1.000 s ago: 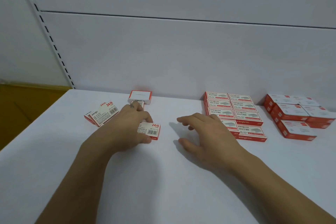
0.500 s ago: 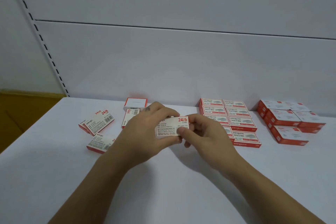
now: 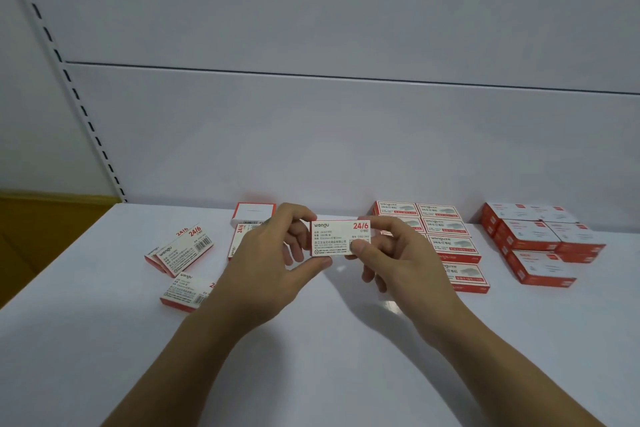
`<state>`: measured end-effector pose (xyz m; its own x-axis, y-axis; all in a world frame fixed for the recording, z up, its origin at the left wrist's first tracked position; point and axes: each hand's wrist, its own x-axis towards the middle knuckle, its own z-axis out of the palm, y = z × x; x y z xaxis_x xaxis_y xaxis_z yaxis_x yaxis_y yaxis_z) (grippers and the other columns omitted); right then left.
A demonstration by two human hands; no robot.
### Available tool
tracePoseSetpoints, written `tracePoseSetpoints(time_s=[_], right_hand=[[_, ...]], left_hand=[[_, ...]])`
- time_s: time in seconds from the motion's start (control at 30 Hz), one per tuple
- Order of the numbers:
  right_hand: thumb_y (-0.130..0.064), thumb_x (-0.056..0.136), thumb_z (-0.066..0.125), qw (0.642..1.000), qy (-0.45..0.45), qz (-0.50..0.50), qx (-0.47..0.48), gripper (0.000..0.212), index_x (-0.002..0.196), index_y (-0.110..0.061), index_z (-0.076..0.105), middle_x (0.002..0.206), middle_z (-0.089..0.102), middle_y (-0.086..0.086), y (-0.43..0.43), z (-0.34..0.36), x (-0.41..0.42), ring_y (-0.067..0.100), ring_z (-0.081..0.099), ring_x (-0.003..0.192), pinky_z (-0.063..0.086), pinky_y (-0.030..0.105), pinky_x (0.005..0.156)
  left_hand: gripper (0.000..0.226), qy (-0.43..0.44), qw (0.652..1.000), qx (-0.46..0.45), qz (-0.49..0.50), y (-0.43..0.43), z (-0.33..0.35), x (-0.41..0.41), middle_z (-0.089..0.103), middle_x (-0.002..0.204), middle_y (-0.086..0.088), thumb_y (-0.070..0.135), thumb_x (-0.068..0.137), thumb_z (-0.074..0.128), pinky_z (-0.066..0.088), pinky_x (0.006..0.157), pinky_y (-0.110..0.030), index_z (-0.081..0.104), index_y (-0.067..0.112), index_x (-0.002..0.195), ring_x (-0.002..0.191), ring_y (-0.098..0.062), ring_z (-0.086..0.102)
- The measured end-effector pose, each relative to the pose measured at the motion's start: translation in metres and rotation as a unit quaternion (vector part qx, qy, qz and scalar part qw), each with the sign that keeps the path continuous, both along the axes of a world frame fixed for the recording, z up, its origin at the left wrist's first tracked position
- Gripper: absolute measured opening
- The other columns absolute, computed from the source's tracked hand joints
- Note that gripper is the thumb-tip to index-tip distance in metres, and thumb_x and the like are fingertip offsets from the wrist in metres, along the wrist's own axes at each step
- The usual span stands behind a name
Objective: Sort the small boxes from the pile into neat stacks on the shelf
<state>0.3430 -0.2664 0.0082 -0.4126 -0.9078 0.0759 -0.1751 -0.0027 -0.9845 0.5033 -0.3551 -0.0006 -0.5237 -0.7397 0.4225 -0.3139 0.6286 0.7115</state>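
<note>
**One box held up between both hands, stacks off to the right**

A small white-and-red cardboard staple box (image 3: 341,237) is held clear of the white shelf top (image 3: 311,357) at the middle of the frame, its printed text side facing the camera. Both hands are clamped on it. The left hand (image 3: 266,260) pinches the left end, thumb under the lower edge and fingers over the top. The right hand (image 3: 405,260) pinches the right end, thumb on the face and the other fingers behind.

The box's long axis runs left to right across the frame. The neat block of red-edged boxes (image 3: 446,236) lies just right of centre, partly hidden behind the right hand, so that hand is the nearer one for carrying the box over. Those boxes lie flat with their long sides also running roughly across the frame, so little turning looks needed (though the held box probably has to tip down flat, and perhaps flip so its face matches). A second group of wider red-and-white boxes (image 3: 540,239) sits further right, apart from the first.

The loose pile of small boxes (image 3: 183,250) lies at the left of the frame, scattered at odd angles, with several not yet sorted.
</note>
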Motion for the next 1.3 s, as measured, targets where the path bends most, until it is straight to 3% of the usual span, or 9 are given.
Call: tracePoseSetpoints(time_s=[0.23, 0.4, 0.47, 0.57, 0.73, 0.87, 1.0, 1.17, 1.3], right_hand=[[-0.026, 0.083, 0.069, 0.999, 0.046, -0.020, -0.002, 0.021, 0.099, -0.036, 0.060, 0.090, 0.072, -0.019, 0.004, 0.000, 0.009, 0.002, 0.066, 0.084, 0.054, 0.024, 0.073], [-0.029, 0.074, 0.078, 0.998, 0.060, 0.022, 0.010, 0.016, 0.084, -0.030, 0.065, 0.078, 0.070, -0.014, 0.008, 0.006, 0.016, -0.008, 0.063, 0.071, 0.047, 0.007, 0.058], [-0.033, 0.073, 0.079, 0.998, 0.043, 0.031, 0.041, 0.027, 0.096, -0.032, 0.066, 0.084, 0.068, -0.012, 0.008, 0.006, 0.012, -0.006, 0.063, 0.077, 0.049, 0.009, 0.061], [-0.034, 0.071, 0.079, 0.989, -0.093, 0.093, 0.064, 0.066, 0.130, -0.024, 0.052, 0.107, 0.068, 0.004, 0.007, 0.007, 0.004, 0.016, 0.069, 0.095, 0.055, 0.025, 0.079], [-0.019, 0.087, 0.046, 0.949, -0.280, 0.145, -0.001, 0.032, 0.111, -0.007, 0.063, 0.110, 0.069, 0.021, 0.005, 0.006, -0.002, 0.043, 0.062, 0.106, 0.045, 0.054, 0.100], [-0.008, 0.095, 0.037, 0.980, -0.189, 0.058, 0.011, 0.031, 0.102, -0.006, 0.068, 0.098, 0.073, 0.014, 0.003, 0.005, -0.001, 0.035, 0.067, 0.094, 0.056, 0.041, 0.080], [-0.003, 0.091, 0.051, 0.996, -0.086, -0.010, 0.014, 0.027, 0.102, -0.018, 0.070, 0.091, 0.074, 0.006, 0.004, 0.007, -0.005, 0.016, 0.065, 0.071, 0.047, 0.015, 0.051], [0.007, 0.084, 0.059, 0.991, -0.111, 0.065, 0.037, 0.017, 0.098, -0.001, 0.057, 0.094, 0.072, 0.017, 0.005, 0.006, -0.006, 0.023, 0.066, 0.072, 0.052, 0.028, 0.059], [0.010, 0.079, 0.065, 0.984, -0.123, 0.118, 0.049, 0.051, 0.120, -0.014, 0.049, 0.099, 0.069, 0.020, 0.007, 0.004, -0.002, 0.033, 0.069, 0.077, 0.056, 0.038, 0.069]], left_hand=[[0.040, 0.044, 0.998, 0.012, -0.037, 0.011, -0.002, -0.007, 0.059, 0.079, 0.011, 0.022, 0.072, 0.081, 0.049, 0.060, -0.020, 0.048, 0.031, 0.094, 0.068, -0.012, 0.055], [0.037, 0.030, 0.997, -0.038, -0.065, 0.019, -0.002, -0.011, 0.055, 0.089, 0.018, 0.027, 0.070, 0.073, 0.046, 0.064, -0.010, 0.044, 0.039, 0.090, 0.087, -0.008, 0.057], [0.041, 0.011, 0.997, -0.052, -0.056, 0.019, -0.002, -0.012, 0.051, 0.098, 0.024, 0.034, 0.070, 0.074, 0.045, 0.070, -0.007, 0.044, 0.044, 0.097, 0.098, -0.005, 0.053], [0.047, -0.011, 0.998, -0.020, -0.051, 0.016, -0.004, -0.012, 0.049, 0.106, 0.027, 0.038, 0.073, 0.075, 0.043, 0.075, -0.006, 0.045, 0.043, 0.108, 0.102, -0.001, 0.050], [0.039, -0.052, 0.997, 0.038, -0.043, 0.013, -0.003, -0.012, 0.059, 0.107, 0.023, 0.033, 0.084, 0.067, 0.047, 0.071, -0.011, 0.047, 0.041, 0.117, 0.096, -0.002, 0.056], [0.040, -0.030, 0.997, 0.061, -0.036, 0.016, -0.002, -0.015, 0.057, 0.099, 0.026, 0.025, 0.084, 0.069, 0.044, 0.066, -0.004, 0.046, 0.040, 0.112, 0.089, 0.013, 0.052], [0.047, -0.004, 0.998, 0.060, -0.021, 0.013, -0.003, -0.013, 0.061, 0.105, 0.021, 0.020, 0.081, 0.073, 0.046, 0.069, -0.007, 0.050, 0.039, 0.118, 0.090, 0.009, 0.055], [0.047, 0.136, 0.961, 0.240, -0.035, 0.014, 0.003, -0.016, 0.072, 0.094, 0.004, 0.013, 0.087, 0.064, 0.057, 0.074, -0.031, 0.048, 0.035, 0.125, 0.083, -0.014, 0.070], [0.011, 0.158, 0.948, 0.273, -0.049, 0.017, 0.005, -0.018, 0.074, 0.088, -0.002, 0.017, 0.091, 0.057, 0.056, 0.066, -0.029, 0.056, 0.018, 0.101, 0.076, -0.019, 0.071]])
